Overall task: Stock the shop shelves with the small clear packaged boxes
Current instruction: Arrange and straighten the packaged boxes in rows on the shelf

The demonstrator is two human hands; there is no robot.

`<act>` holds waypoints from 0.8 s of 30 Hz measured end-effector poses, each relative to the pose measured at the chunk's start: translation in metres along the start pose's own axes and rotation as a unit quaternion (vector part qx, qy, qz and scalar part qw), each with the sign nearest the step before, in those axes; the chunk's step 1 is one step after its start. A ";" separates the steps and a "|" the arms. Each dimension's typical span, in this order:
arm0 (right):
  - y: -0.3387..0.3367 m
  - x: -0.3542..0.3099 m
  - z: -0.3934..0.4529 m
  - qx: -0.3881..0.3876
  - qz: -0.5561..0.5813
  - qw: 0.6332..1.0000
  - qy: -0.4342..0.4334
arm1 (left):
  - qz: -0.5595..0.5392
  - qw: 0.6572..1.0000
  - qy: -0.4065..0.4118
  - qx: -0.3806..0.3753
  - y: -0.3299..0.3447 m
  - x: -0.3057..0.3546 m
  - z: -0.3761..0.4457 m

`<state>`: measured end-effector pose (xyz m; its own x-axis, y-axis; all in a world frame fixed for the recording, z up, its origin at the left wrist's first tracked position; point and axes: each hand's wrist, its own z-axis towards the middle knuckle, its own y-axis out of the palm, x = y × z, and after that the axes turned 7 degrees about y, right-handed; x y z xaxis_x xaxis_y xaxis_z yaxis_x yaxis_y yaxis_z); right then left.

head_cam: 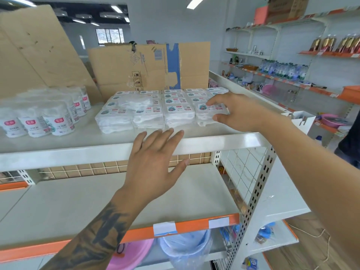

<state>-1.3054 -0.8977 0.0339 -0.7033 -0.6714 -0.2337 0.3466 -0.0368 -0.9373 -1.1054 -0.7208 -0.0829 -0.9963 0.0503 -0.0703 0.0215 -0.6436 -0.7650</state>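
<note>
Head view looks down on the top shelf (214, 139), the landmark for what follows. On it, toward its right end, clear boxes (161, 108) lie in tidy rows, stacked a few deep, each with a printed label on top. At the right front corner of that block, the right hand (231, 110) pinches the nearest box (209, 112), fingers over its labelled top and thumb against its front side, seemingly seating it flush beside its neighbour. The left hand (155, 151) hangs in front of the shelf's front lip, fingers spread and straight, holding nothing; whether the fingertips touch the lip I cannot tell. Left of the boxes on the same shelf stand white tubs (44, 115) in shrink wrap, and behind them cardboard (148, 67) leans upright. A loose bit of clear film (136, 102) lies on top of the left rows. The boxes look light and fairly stiff, thin clear plastic that may flex or crack if squeezed hard, and smooth enough to slip against each other. Best hold is across the short sides with thumb and fingers, low on the walls, not on the lid alone, which could pop. Stacks of these will likely slide if nudged, so a box should be lowered straight down rather than pushed in.
</note>
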 end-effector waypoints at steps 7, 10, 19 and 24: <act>0.016 0.004 0.008 0.024 0.034 0.999 -0.013 | -0.005 1.000 0.003 0.002 0.001 -0.001 0.000; 0.022 0.006 0.008 0.031 0.034 0.999 -0.010 | -0.012 1.000 0.004 -0.015 -0.002 -0.001 0.000; 0.054 -0.012 -0.020 0.110 0.044 0.993 -0.009 | -0.083 0.983 -0.048 0.159 -0.046 -0.046 0.043; 0.088 -0.025 -0.049 0.196 -0.012 0.980 -0.009 | -0.044 0.985 -0.165 -0.024 -0.063 -0.108 0.088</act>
<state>-1.2877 -0.8474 -0.0556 -0.7045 -0.6792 -0.2059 0.5453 -0.3322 -0.7696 -1.0069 -0.7531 0.0295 -0.9670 -0.1517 0.2045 -0.0708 -0.6110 -0.7884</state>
